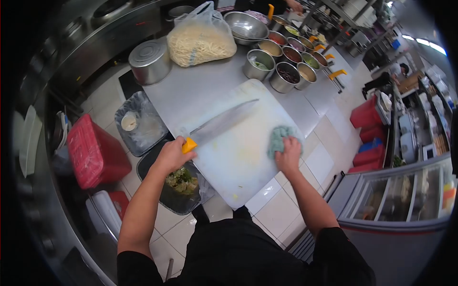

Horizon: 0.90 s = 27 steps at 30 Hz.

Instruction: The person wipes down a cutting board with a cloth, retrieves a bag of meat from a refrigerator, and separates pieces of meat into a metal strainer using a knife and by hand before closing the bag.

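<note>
My left hand (172, 157) is closed around the yellow handle of a large kitchen knife (222, 121). Its broad blade lies across or just over the white cutting board (243, 181), pointing away to the right. On the board's right edge, my right hand (289, 156) grips a crumpled green cloth (280, 139), fingers curled into it. Faint yellowish stains and a few small scraps mark the board.
Beyond the board stand a bag of pale strips (200, 42), a lidded metal pot (150, 62) and several metal containers (285, 77) of ingredients. Below left are a bin of vegetable scraps (164, 198), another lined bin (136, 143) and a red tub (98, 152). Another person (393, 71) stands far right.
</note>
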Tool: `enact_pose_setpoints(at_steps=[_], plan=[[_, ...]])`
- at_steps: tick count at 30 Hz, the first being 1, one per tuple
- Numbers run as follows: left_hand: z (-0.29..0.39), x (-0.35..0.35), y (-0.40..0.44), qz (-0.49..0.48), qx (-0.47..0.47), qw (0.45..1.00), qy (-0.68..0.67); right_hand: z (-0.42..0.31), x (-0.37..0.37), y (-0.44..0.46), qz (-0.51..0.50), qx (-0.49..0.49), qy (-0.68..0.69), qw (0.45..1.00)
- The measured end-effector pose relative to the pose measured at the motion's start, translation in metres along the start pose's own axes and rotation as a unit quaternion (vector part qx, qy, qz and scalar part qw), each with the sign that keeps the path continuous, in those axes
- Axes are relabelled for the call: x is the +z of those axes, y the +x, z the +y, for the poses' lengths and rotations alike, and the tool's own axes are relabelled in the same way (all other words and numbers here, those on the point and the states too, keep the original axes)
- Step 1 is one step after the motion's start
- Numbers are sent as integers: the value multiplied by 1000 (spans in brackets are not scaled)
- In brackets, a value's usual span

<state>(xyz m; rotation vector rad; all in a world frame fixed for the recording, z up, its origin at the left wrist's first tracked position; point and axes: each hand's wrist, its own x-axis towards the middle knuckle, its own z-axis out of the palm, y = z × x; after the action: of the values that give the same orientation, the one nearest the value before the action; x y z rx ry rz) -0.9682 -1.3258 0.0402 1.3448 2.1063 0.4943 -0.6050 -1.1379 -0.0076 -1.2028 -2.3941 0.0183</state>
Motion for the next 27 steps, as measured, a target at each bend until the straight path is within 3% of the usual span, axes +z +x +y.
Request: enact_pose_setpoints(at_steps=[2,5,8,11,14,15,17,19,22,25,27], plan=[[0,-2,-1,0,-6,1000,-22,-37,19,-31,-41,-20,49,998],[-2,4,0,14,1,999,-29,-165,6,-76,-92,-98,191,972],[-11,8,-1,34,13,999,-31,-242,-16,-86,-235,-167,355,889],[-18,4,-1,49,3,998,-51,-239,0,-71,-127,-96,461,873],[-37,11,10,76,-6,988,-134,-167,-38,-4,-80,-8,379,922],[-36,12,12,84,-19,987,-138,-129,-26,10,-47,63,330,941],[-43,16,16,96,0,984,-150,-55,-11,53,17,38,155,987],[-39,15,15,83,-13,982,-169,-10,20,64,52,153,-16,987],[-38,16,14,96,-8,980,-175,-29,38,69,69,175,-94,978],[-33,18,8,93,-25,969,-227,-79,63,54,8,80,0,997],[-40,21,11,106,-7,960,-258,-153,78,27,0,7,90,996]])
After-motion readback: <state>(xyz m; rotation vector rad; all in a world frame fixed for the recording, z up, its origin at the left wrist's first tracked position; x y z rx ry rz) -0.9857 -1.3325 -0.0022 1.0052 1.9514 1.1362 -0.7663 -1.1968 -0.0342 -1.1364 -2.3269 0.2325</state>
